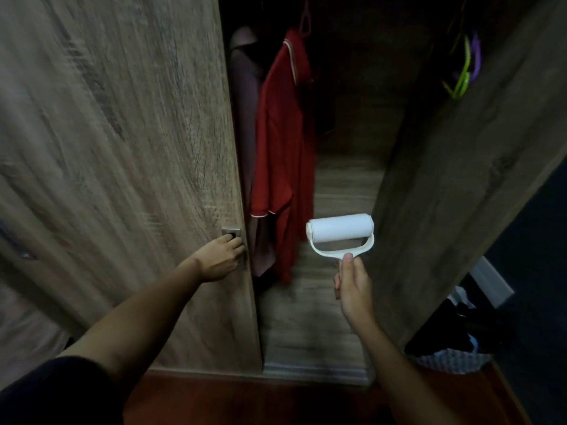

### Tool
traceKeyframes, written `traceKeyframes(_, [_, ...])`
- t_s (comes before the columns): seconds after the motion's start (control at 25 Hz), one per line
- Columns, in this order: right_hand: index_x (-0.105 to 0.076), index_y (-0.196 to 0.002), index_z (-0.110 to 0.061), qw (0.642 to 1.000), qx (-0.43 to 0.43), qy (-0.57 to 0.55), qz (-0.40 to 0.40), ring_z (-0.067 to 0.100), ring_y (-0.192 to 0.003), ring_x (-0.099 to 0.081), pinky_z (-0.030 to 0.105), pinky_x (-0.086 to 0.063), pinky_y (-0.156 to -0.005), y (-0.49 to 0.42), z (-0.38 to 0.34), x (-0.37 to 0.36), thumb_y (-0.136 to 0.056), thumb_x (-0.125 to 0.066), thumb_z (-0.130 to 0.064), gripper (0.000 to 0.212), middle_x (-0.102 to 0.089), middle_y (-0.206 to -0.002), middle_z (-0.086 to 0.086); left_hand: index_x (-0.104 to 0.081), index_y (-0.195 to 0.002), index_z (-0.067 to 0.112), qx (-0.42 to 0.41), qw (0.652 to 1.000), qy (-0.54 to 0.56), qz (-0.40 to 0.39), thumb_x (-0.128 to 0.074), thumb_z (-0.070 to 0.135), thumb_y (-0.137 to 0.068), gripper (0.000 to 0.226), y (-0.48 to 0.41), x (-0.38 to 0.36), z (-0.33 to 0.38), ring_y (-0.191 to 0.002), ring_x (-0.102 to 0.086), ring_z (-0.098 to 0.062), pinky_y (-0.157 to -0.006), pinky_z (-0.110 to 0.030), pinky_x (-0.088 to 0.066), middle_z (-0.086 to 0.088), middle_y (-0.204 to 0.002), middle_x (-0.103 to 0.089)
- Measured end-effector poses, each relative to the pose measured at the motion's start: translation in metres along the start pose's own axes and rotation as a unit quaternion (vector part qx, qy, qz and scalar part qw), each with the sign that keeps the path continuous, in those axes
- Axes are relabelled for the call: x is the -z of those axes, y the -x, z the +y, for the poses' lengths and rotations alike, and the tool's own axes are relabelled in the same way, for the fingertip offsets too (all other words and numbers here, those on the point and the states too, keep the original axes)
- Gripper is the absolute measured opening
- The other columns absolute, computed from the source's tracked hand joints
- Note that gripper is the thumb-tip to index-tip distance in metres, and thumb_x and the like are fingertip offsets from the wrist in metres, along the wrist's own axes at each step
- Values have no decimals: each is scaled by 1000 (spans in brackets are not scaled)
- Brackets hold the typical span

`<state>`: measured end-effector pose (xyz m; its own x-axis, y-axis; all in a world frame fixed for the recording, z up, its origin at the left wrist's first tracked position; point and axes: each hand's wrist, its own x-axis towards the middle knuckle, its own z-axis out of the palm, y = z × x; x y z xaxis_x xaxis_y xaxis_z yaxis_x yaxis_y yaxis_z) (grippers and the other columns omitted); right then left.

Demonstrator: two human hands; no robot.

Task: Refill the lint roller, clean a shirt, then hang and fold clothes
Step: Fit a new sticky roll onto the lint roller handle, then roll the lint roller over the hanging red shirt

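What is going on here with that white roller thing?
A person stands at an open wardrobe. The left hand grips the door handle. The right hand holds a lint roller by its stem, roll upward, in front of the opening. Inside, a red shirt hangs next to a brownish garment. The roller is not touching the shirt yet.

A left hand [219,259] grips the handle [236,240] of the wardrobe's left door [122,148] as the right hand [352,286] holds a lint roller [340,233] before the opening, where a shirt [282,154] hangs just right of another garment [245,118], hangers [463,69] upper right, a laundry basket [454,360] on the floor beyond the right door [460,179].
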<state>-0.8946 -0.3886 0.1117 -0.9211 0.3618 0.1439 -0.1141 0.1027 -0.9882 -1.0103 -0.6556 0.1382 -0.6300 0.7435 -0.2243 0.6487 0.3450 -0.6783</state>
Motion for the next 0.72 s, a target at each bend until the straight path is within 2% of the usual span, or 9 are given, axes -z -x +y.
traceKeyframes(0.28, [-49, -74, -23, 999, 22, 32, -6, 15, -46, -34, 33, -31, -48, 3, -16, -13, -79, -32, -63, 44, -35, -50, 1, -67, -48, 14, 52, 999, 9, -14, -37, 23, -66, 36, 41, -26, -20, -63, -59, -21, -56, -29, -47, -2, -65, -64])
traceKeyframes(0.32, [-49, -74, -23, 999, 24, 33, -7, 15, -46, -34, 32, -31, -48, 4, -18, -14, -80, -32, -62, 43, -35, -51, 2, -71, -56, 14, 59, 998, 3, -16, -39, 22, -69, 35, 45, -25, -22, -70, -61, -21, -62, -31, -48, -2, -73, -66])
traceKeyframes(0.36, [-50, -75, -21, 999, 25, 34, -7, 15, -47, -34, 31, -31, -48, 4, -19, -14, -81, -32, -61, 44, -35, -51, 3, -75, -74, 13, 58, 998, 2, -33, -39, 19, -78, 37, 46, -24, -23, -85, -61, -23, -73, -34, -48, -5, -89, -67])
traceKeyframes(0.44, [-50, -79, -12, 999, 26, 31, -9, 15, -48, -34, 31, -31, -48, 4, -21, -15, -82, -32, -59, 50, -35, -53, 4, -64, -114, 6, 60, 993, 37, -93, -32, 19, -95, 39, 49, -28, -22, -117, -46, -29, -98, -40, -36, -12, -126, -54])
traceKeyframes(0.48, [-49, -81, -8, 999, 27, 27, -11, 15, -48, -34, 30, -30, -47, 5, -22, -16, -82, -32, -59, 53, -35, -53, 4, -58, -122, 6, 69, 987, 43, -137, -31, 20, -98, 39, 51, -28, -24, -124, -40, -30, -104, -40, -31, -12, -135, -47])
traceKeyframes(0.64, [-51, -80, -15, 1000, 19, 10, -22, 12, -46, -32, 27, -28, -43, 9, -25, -19, -86, -34, -53, 42, -34, -52, 2, -56, -126, 13, 78, 980, 46, -178, -35, 22, -97, 37, 55, -27, -28, -129, -35, -28, -110, -39, -27, -9, -139, -44])
traceKeyframes(0.68, [-52, -80, -18, 999, 18, 11, -25, 12, -45, -32, 26, -28, -42, 10, -26, -19, -87, -33, -51, 38, -34, -52, 2, -59, -123, 12, 73, 981, 58, -169, -36, 21, -96, 37, 56, -26, -26, -126, -40, -29, -108, -39, -31, -10, -135, -47])
traceKeyframes(0.72, [-52, -81, -19, 999, 19, 10, -26, 10, -44, -33, 26, -29, -42, 10, -26, -20, -88, -33, -49, 36, -34, -51, 2, -64, -115, 10, 63, 990, 58, -114, -36, 20, -93, 36, 55, -24, -23, -117, -49, -29, -101, -40, -39, -11, -126, -55])
